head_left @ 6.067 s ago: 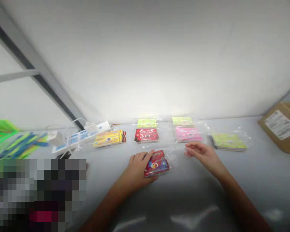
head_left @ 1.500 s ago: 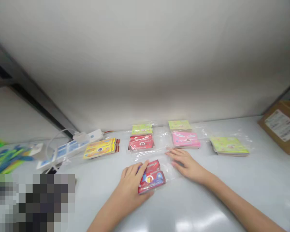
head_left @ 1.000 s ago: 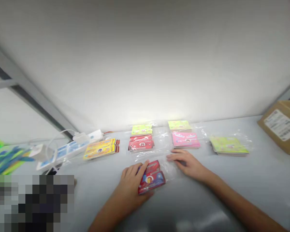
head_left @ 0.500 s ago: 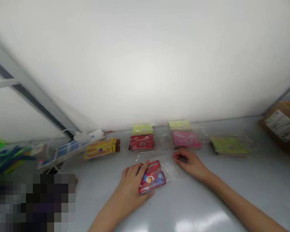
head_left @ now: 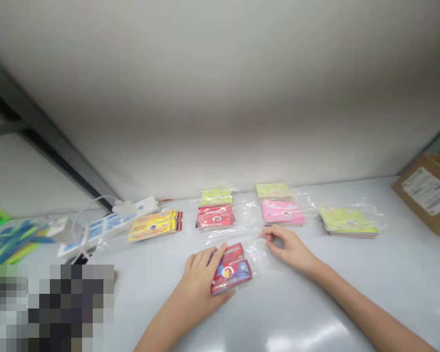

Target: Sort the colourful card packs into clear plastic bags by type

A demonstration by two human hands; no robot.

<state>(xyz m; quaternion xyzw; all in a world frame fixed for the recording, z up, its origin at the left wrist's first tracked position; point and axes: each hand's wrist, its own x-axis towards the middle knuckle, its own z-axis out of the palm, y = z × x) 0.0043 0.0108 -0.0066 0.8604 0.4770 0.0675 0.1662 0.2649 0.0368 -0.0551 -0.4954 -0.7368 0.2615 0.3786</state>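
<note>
Packet (head_left: 236,279), red and blue with round emblem (head_left: 228,272), in clear film (head_left: 262,259), lying on table (head_left: 297,313) at six o'clock; left hand (head_left: 201,274) at its nine o'clock, fingers and thumb clamped about it; right hand (head_left: 291,248) at its two o'clock, fingers curled, tips near film's loose end, whether pinching it unclear.

You've got your left hand (head_left: 201,271) gripping the red-and-blue pack (head_left: 232,275) lower centre, right hand (head_left: 289,248) curled by its clear wrapper (head_left: 263,257).

No text can be read. The label (head_left: 429,190) on the box (head_left: 438,224) and the print (head_left: 216,219) on the packets (head_left: 234,279) are too blurred.
</note>
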